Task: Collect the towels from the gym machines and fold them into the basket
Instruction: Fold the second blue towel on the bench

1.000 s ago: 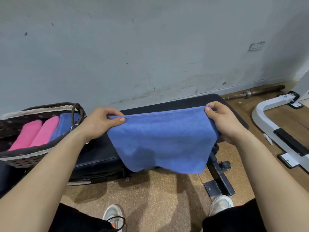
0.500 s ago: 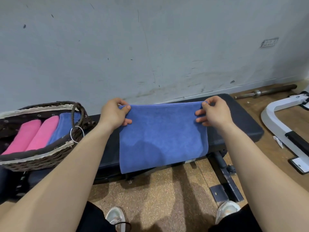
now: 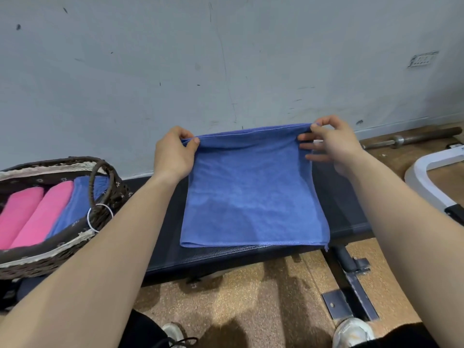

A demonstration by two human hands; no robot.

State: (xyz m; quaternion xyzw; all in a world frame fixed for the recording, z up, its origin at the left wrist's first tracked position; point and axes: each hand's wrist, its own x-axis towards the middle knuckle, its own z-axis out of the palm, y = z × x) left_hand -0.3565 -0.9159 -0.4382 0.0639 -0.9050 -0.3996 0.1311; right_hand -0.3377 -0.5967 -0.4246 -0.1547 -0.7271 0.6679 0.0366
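Both hands (image 3: 173,153) pinch the flat blue towel's (image 3: 253,197) far corners.

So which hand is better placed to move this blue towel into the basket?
Probably the left hand: it pinches the blue towel nearer the basket; the right hand is farther off.

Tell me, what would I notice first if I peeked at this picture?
The big blue towel spread on the black bench in the middle, with the left hand and right hand pinching its far corners. Next, at the left, the wicker basket holds two bright pink towels and a folded blue towel.
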